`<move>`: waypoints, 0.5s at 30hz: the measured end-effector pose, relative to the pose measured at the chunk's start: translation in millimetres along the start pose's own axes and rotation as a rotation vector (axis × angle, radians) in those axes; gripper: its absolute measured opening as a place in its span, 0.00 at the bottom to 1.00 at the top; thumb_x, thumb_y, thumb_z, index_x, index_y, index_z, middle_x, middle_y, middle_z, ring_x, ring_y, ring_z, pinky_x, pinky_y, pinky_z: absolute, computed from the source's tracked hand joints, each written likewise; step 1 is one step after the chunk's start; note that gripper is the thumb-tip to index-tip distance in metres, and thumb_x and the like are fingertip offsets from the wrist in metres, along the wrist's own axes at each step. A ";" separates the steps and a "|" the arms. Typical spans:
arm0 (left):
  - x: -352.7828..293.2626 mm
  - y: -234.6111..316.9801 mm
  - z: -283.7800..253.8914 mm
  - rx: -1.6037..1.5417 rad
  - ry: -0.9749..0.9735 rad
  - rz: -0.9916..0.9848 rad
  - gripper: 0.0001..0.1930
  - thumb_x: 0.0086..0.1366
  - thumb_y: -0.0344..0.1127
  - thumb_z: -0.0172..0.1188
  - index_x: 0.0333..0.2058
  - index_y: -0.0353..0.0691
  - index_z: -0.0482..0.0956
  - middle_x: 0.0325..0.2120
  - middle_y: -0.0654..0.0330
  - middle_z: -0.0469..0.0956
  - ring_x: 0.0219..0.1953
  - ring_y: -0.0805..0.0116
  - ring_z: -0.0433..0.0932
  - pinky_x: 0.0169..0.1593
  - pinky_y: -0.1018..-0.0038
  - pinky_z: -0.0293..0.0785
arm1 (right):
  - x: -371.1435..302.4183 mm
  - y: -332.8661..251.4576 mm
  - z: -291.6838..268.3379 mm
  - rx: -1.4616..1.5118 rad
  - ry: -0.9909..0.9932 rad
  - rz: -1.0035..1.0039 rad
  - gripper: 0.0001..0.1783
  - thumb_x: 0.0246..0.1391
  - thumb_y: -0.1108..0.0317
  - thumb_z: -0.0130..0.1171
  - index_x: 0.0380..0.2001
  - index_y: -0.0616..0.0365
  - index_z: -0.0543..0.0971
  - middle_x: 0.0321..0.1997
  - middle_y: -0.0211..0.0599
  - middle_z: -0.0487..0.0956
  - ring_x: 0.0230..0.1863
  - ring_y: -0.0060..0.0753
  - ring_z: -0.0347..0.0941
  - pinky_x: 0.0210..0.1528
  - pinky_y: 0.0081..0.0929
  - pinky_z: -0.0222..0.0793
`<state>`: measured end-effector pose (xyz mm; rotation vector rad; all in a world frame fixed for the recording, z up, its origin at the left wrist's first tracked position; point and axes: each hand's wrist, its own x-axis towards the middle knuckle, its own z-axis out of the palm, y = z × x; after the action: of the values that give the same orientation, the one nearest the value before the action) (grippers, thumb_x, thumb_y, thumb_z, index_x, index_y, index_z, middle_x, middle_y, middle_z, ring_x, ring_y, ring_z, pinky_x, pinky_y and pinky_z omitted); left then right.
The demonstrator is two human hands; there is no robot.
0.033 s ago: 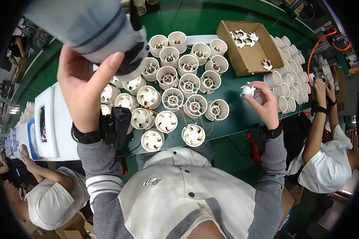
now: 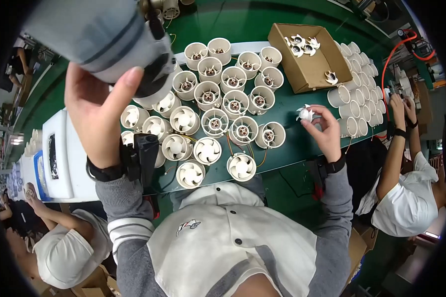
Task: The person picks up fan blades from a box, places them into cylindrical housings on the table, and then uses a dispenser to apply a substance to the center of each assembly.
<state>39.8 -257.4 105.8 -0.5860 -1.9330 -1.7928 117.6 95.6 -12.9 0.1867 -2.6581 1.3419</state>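
Observation:
My left hand (image 2: 99,109) is raised at the upper left, its thumb and fingers around the lower end of a large blue-grey cylinder (image 2: 91,37) with dark bands. The cylinder is close to the camera and its top runs out of view. On the right, my right hand (image 2: 324,131) pinches a small white fan impeller (image 2: 306,113) above the green table. Between my hands stand several white round fan housings (image 2: 207,95) with bare motors inside. Nearer to me and to the left are housings with white impellers fitted (image 2: 190,174).
A cardboard box (image 2: 309,74) holding several impellers lies beyond my right hand. Right of it, white cylinders (image 2: 350,109) are stacked in rows. A white foam block (image 2: 57,153) lies at the left. Other people work on both sides; a red hose (image 2: 385,74) hangs at the right.
My left hand and the cylinder have shifted slightly left and nearer to me. My right hand has moved slightly left with the impeller.

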 end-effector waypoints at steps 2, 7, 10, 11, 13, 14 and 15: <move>1.3 -1.6 -14.2 0.008 0.122 0.116 0.21 0.47 0.24 0.59 0.41 0.27 0.65 0.36 0.55 0.71 0.41 0.68 0.70 0.48 0.74 0.63 | -15.0 14.5 21.5 0.287 0.198 0.146 0.13 0.43 0.76 0.55 0.35 0.62 0.70 0.43 0.34 0.69 0.41 0.23 0.66 0.37 0.16 0.63; 3.2 2.1 -50.3 0.051 0.248 0.087 0.18 0.48 0.23 0.57 0.40 0.28 0.66 0.37 0.53 0.71 0.38 0.68 0.71 0.45 0.76 0.65 | -23.8 -1.4 18.9 -0.063 0.288 0.241 0.12 0.43 0.78 0.54 0.35 0.62 0.71 0.44 0.34 0.68 0.42 0.23 0.66 0.40 0.16 0.62; 0.4 1.0 -67.3 0.140 0.280 0.095 0.13 0.53 0.25 0.54 0.38 0.29 0.67 0.34 0.56 0.71 0.37 0.72 0.70 0.45 0.80 0.62 | -27.0 20.4 19.5 0.257 0.332 0.262 0.10 0.44 0.77 0.53 0.34 0.62 0.72 0.43 0.33 0.69 0.42 0.22 0.65 0.39 0.17 0.62; 0.0 0.8 -69.9 0.142 0.288 0.089 0.13 0.53 0.25 0.54 0.38 0.29 0.67 0.34 0.56 0.71 0.37 0.72 0.70 0.45 0.80 0.62 | -28.2 23.0 18.7 0.253 0.323 0.262 0.10 0.44 0.77 0.53 0.34 0.62 0.72 0.43 0.33 0.69 0.42 0.22 0.65 0.39 0.17 0.62; 5.1 3.0 -65.5 0.226 0.257 0.107 0.13 0.53 0.26 0.54 0.38 0.29 0.67 0.34 0.56 0.71 0.36 0.72 0.70 0.44 0.79 0.63 | -32.1 27.3 16.8 0.001 0.334 0.260 0.10 0.43 0.77 0.54 0.33 0.63 0.72 0.41 0.34 0.70 0.38 0.25 0.67 0.37 0.19 0.63; 6.9 4.1 -65.2 0.269 0.242 0.116 0.13 0.53 0.26 0.54 0.37 0.29 0.67 0.34 0.56 0.72 0.36 0.71 0.70 0.44 0.79 0.63 | -31.6 26.9 17.9 -0.124 0.337 0.256 0.10 0.42 0.76 0.54 0.33 0.63 0.72 0.40 0.35 0.71 0.36 0.27 0.68 0.35 0.20 0.63; 6.4 2.5 -66.5 0.273 0.245 0.112 0.13 0.53 0.26 0.54 0.37 0.29 0.67 0.34 0.56 0.72 0.36 0.71 0.70 0.44 0.79 0.63 | -26.8 19.0 19.8 -0.124 0.330 0.256 0.10 0.42 0.76 0.54 0.33 0.63 0.72 0.40 0.35 0.71 0.36 0.27 0.68 0.35 0.20 0.63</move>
<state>38.1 -323.4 115.9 -0.3557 -1.8911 -1.4272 138.7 91.8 -44.7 -0.3701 -2.5282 1.1470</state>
